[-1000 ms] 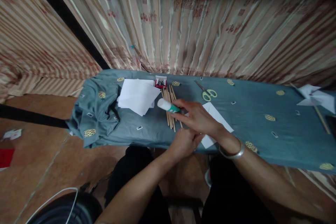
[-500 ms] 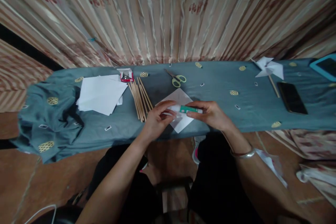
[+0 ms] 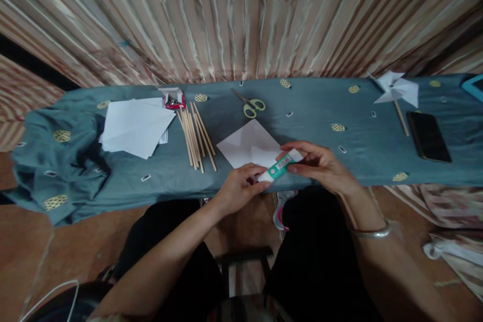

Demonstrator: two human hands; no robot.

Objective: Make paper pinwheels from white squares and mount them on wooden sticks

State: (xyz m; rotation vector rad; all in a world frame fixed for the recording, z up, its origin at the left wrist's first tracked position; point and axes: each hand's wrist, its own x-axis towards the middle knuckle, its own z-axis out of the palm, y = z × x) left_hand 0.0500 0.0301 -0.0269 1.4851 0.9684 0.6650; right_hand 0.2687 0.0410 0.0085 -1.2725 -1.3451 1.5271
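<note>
Between both hands is a glue stick (image 3: 279,166) with a green label and white ends, tilted up toward the right. My left hand (image 3: 241,183) pinches its lower left end, and my right hand (image 3: 319,163) grips the upper right end. Under and behind it, a square sheet of white paper (image 3: 249,141) lies cornerwise on the cloth, its near part hidden by the hands and the glue stick. Just beyond the paper, scissors (image 3: 251,105) with pale green handles rest with blades pointing away to the left.
Left of the paper are wooden sticks (image 3: 194,138), a small red box (image 3: 173,99) of metal pins and a stack of white paper (image 3: 134,126). On the right lie a paper pinwheel (image 3: 396,88) on a stick and a black phone (image 3: 429,137). A curtain (image 3: 234,20) hangs behind the table.
The glue stick has moved nearer to me and right, turning from nearly level to slanted. Both hands moved with it, uncovering more of the paper's left side. The view has shifted slightly.
</note>
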